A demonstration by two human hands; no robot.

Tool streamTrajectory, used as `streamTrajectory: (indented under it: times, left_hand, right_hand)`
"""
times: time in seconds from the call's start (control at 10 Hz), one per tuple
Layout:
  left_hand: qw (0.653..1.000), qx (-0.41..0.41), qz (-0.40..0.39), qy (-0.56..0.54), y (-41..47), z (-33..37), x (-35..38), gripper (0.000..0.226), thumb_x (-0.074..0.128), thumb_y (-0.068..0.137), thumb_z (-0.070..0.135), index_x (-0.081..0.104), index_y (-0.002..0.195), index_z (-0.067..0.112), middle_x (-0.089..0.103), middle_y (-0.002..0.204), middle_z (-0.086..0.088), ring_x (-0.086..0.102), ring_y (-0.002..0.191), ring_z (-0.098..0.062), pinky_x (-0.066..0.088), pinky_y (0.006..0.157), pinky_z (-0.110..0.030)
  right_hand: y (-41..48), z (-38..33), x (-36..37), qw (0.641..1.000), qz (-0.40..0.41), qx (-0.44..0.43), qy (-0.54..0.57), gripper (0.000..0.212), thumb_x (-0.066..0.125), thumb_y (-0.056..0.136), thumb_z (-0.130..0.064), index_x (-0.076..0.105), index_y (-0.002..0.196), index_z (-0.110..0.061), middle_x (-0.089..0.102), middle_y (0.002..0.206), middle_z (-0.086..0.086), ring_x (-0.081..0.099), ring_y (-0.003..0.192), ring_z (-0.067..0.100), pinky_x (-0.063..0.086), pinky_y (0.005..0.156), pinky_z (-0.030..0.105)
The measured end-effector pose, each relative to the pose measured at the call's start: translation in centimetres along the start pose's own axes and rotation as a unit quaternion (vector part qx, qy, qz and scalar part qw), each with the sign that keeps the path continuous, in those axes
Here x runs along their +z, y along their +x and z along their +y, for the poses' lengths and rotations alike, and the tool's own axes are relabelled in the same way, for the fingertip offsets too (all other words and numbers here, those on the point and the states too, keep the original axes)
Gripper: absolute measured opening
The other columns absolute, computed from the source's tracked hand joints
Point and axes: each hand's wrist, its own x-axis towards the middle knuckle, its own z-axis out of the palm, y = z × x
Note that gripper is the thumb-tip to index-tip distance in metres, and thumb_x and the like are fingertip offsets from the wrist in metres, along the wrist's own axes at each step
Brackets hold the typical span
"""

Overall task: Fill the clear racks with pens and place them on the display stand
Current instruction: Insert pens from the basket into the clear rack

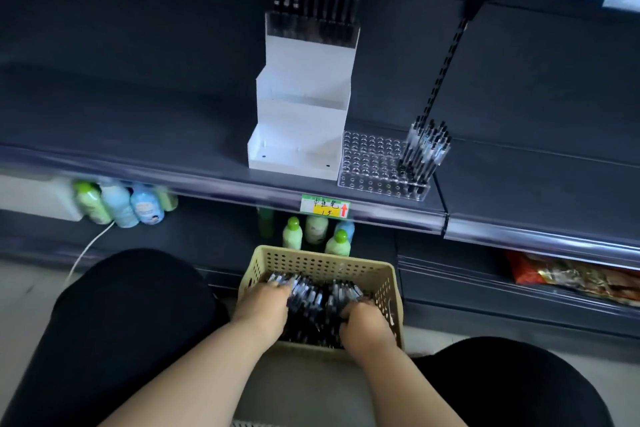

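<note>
- Beige perforated plastic forms the basket, which sits low between the person's dark-clad knees in front of the shelving; its near wall is hidden behind the wrists.
- Dark pens lie heaped in the basket, blurred into one mass, so single pens are hard to pick out.
- The left hand lies palm-down on the heap with its fingertips sunk among the pens; whether it grasps any cannot be told.
- The right hand is knuckles-up with its fingers curled into the heap, gripping a bunch of pens whose ends are covered by the hand.
- The white stepped display stand stands on the dark shelf; its three lower steps are bare.
- The upper rack sits on the stand's top step, packed with upright pens that are smeared by blur, and the shelf above cuts off their tops.
- The second clear rack rests on the shelf, touching the stand's right side; a tilted cluster of pens fills only its right end.
- A price label with handwriting too small to read is fixed to the shelf edge.
- Green and blue bottles stand underneath, partly hidden by the shelf edge.
</note>
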Motion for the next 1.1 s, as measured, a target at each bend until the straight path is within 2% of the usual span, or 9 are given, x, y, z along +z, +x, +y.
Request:
streamTrajectory:
  times: [0.1,0.3,0.4,0.5,0.7,0.8,0.9,1.0,1.1]
  left_hand:
    - [0.998,-0.032,-0.044,-0.029,0.1,-0.2,1.1,0.034,0.042,0.095,0.017,0.052,0.127,0.018,0.050,0.132,-0.005,0.048,0.120,-0.026,0.041,0.099,-0.032]
    - [0.993,-0.055,-0.093,-0.045,1.2,0.4,2.5,0.029,0.047,0.092,0.011,0.057,0.119,0.014,0.054,0.127,-0.008,0.052,0.116,-0.027,0.043,0.098,-0.035]
    - [0.988,-0.088,-0.105,-0.069,1.9,1.0,2.7,0.034,0.045,0.090,0.004,0.054,0.123,0.009,0.051,0.130,-0.013,0.051,0.118,-0.030,0.042,0.099,-0.036]
    - [0.982,-0.123,-0.100,-0.100,2.4,1.8,3.0,0.039,0.040,0.090,0.000,0.050,0.128,0.006,0.046,0.134,-0.016,0.046,0.123,-0.031,0.040,0.103,-0.037]
    - [0.967,-0.178,-0.058,-0.172,4.0,2.2,4.9,0.034,0.031,0.100,0.016,0.046,0.127,0.000,0.048,0.132,-0.017,0.046,0.121,-0.030,0.037,0.095,-0.032]
    - [0.983,-0.142,-0.050,-0.109,4.6,2.6,4.7,0.038,0.024,0.101,0.017,0.042,0.132,0.003,0.043,0.137,-0.017,0.043,0.125,-0.032,0.035,0.102,-0.037]
    - [0.980,-0.156,-0.095,-0.077,5.1,2.4,4.5,0.040,0.023,0.099,0.014,0.039,0.135,0.009,0.038,0.142,-0.013,0.041,0.127,-0.032,0.035,0.101,-0.038]
    - [0.964,-0.208,-0.099,-0.134,4.7,2.5,4.7,0.037,0.035,0.096,0.014,0.044,0.131,0.006,0.045,0.136,-0.015,0.048,0.121,-0.032,0.040,0.094,-0.033]
    - [0.964,-0.210,-0.098,-0.133,4.2,2.5,4.1,0.035,0.037,0.094,0.005,0.050,0.127,0.003,0.051,0.131,-0.015,0.052,0.119,-0.030,0.043,0.094,-0.034]
  right_hand:
    - [-0.2,0.0,0.4,1.000,0.001,0.008,0.007,0.029,0.052,0.088,-0.013,0.063,0.115,-0.014,0.056,0.121,0.008,0.057,0.106,0.026,0.047,0.089,0.026]
    - [0.9,-1.0,1.0,0.992,-0.002,0.021,0.122,0.022,0.056,0.088,-0.018,0.068,0.106,-0.016,0.066,0.108,0.005,0.061,0.097,0.020,0.045,0.081,0.018]
    - [1.8,-1.9,1.8,0.989,-0.008,0.027,0.147,0.021,0.060,0.086,-0.021,0.070,0.104,-0.014,0.068,0.107,0.004,0.061,0.100,0.017,0.040,0.078,0.013]
    - [2.8,-2.8,2.8,0.990,-0.029,0.038,0.130,0.021,0.060,0.086,-0.025,0.070,0.100,-0.014,0.069,0.106,0.004,0.061,0.101,0.019,0.041,0.078,0.016]
    - [5.0,-3.1,4.2,0.985,-0.068,0.110,0.116,0.030,0.063,0.082,-0.034,0.068,0.104,-0.013,0.068,0.107,0.007,0.063,0.101,0.024,0.046,0.077,0.024]
    - [5.7,-3.1,4.3,0.980,-0.075,0.136,0.123,0.033,0.065,0.080,-0.034,0.067,0.102,-0.010,0.068,0.107,0.010,0.063,0.100,0.026,0.047,0.077,0.025]
    - [6.2,-3.1,4.2,0.977,-0.082,0.150,0.129,0.030,0.066,0.080,-0.029,0.065,0.102,-0.008,0.067,0.109,0.011,0.063,0.100,0.025,0.043,0.070,0.023]
    - [6.1,-3.2,4.1,0.972,-0.091,0.159,0.145,0.033,0.065,0.078,-0.029,0.063,0.105,-0.009,0.066,0.110,0.011,0.063,0.102,0.025,0.042,0.069,0.022]
    - [5.7,-3.3,3.7,0.965,-0.096,0.165,0.178,0.036,0.063,0.076,-0.030,0.064,0.105,-0.007,0.067,0.108,0.013,0.063,0.101,0.027,0.045,0.072,0.024]
